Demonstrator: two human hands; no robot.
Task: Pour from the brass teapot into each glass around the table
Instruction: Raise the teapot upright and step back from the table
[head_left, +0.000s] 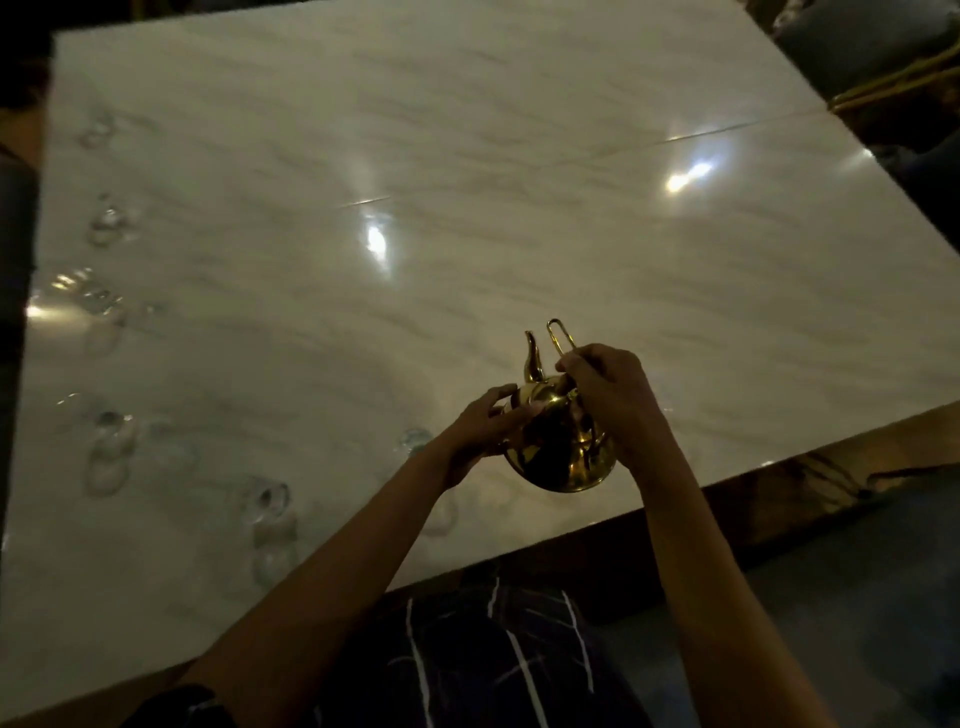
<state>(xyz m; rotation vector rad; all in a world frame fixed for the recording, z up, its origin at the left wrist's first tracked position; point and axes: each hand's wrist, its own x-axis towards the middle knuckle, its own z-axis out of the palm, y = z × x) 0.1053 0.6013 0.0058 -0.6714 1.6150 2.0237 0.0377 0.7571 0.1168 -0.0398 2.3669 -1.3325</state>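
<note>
Brass teapot (558, 447): one, polished gold, held above the near edge of the tabletop (467, 156), spout and looped wire handle pointing away from the person.

Right hand (613, 395): one, clamped on the handle at the top of the pot.

Left hand (488, 426): one, fingers spread and pressed against the pot's left side and lid; a support, not a full wrap.

Tabletop: one, pale glossy marble with grey veining, a seam across it and three bright light reflections.

Glasses: clear, blurred, hard to count. At least five along the left edge, among them one far (106, 223) and one near (270, 501). One more (414, 440) just left of the left wrist. Contents cannot be told.

Dark patterned cloth (493, 649): one, below the table edge.
</note>
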